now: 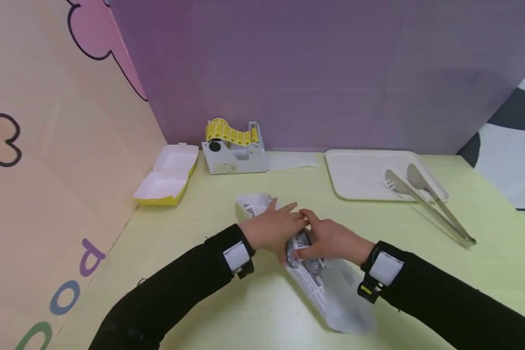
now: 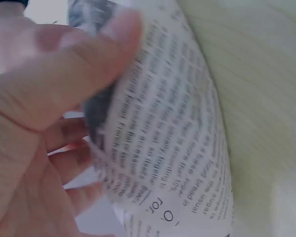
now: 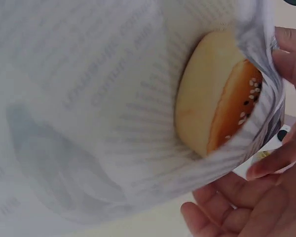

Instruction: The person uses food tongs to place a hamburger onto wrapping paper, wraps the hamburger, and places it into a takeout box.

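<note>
A sheet of newsprint-patterned wrapping paper lies slantwise on the table, folded round a bread roll. Only the right wrist view looks into its open end, where the roll shows a pale side and a browned top with sesame and dark seeds. My left hand holds the wrapped part, its thumb pressed on the printed paper and its fingers on the other side. Close beside it, my right hand grips the paper's edge, thumb on the near side. The two hands' fingers meet over the bundle.
An open yellow-and-white takeaway box stands at the back left. Next to it is a dispenser with a roll of yellow labels, a white sheet beside it. Metal tongs lean across a white tray at the back right.
</note>
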The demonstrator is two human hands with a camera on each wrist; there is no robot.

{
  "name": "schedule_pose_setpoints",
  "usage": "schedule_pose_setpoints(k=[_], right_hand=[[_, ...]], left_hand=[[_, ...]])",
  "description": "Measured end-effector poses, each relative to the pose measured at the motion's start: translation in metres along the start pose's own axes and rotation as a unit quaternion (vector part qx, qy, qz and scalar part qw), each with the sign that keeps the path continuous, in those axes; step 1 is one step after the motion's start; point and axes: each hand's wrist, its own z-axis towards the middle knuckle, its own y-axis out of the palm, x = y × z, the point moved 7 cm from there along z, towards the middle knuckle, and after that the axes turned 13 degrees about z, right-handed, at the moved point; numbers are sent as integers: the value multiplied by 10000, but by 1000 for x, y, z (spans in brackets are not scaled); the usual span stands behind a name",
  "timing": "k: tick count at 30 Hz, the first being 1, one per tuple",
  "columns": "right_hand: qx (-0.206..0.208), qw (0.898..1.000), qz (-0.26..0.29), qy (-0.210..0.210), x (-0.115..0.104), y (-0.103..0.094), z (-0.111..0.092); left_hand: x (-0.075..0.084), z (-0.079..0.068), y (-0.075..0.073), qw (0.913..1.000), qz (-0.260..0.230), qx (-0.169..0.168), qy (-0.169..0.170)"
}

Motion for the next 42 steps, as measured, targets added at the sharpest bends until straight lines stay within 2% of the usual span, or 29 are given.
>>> schedule_pose_setpoints(k=[3, 5, 8, 10, 16, 20, 22, 24, 27, 30, 32, 36, 42], right_hand=[[84, 9994, -203, 268, -2, 0, -2], [109, 9985, -277, 460, -3, -1, -4], [131, 9969, -296, 721, -3, -2, -5], [133, 9963, -219, 824, -1, -2, -6], [63, 9978, 70, 649, 1, -4, -7], [-246, 9924, 998, 670, 4, -4, -10], [-381, 9830, 1627, 765, 7, -1, -11], [-514, 9694, 2229, 892, 12, 3, -13], [-639, 9382, 3215, 1114, 19, 10, -17], [-699, 9071, 3954, 1263, 24, 13, -20], [-681, 8951, 4215, 1285, 27, 14, -21], [-676, 8775, 4581, 1250, 30, 14, -24], [-757, 8402, 5231, 1213, 30, 18, -25]], left_hand=[[-6, -10, -2, 9989, -382, 220, -152], [-9, -17, -4, 9967, -560, 557, -210], [-10, -25, -8, 9914, -511, 1154, -337], [-8, -26, -7, 9882, -474, 1376, -471], [2, -23, -3, 9852, -700, 1391, -719], [2, -19, -3, 9854, -619, 1402, -738], [1, -18, -1, 9855, -666, 1348, -782], [-1, -17, -1, 9851, -688, 1375, -773], [-2, -16, -3, 9838, -742, 1470, -712], [-3, -15, -4, 9842, -688, 1498, -647], [-3, -14, -4, 9853, -661, 1439, -640], [-3, -13, -1, 9874, -647, 1275, -683], [-2, -9, 0, 9898, -820, 970, -651]])
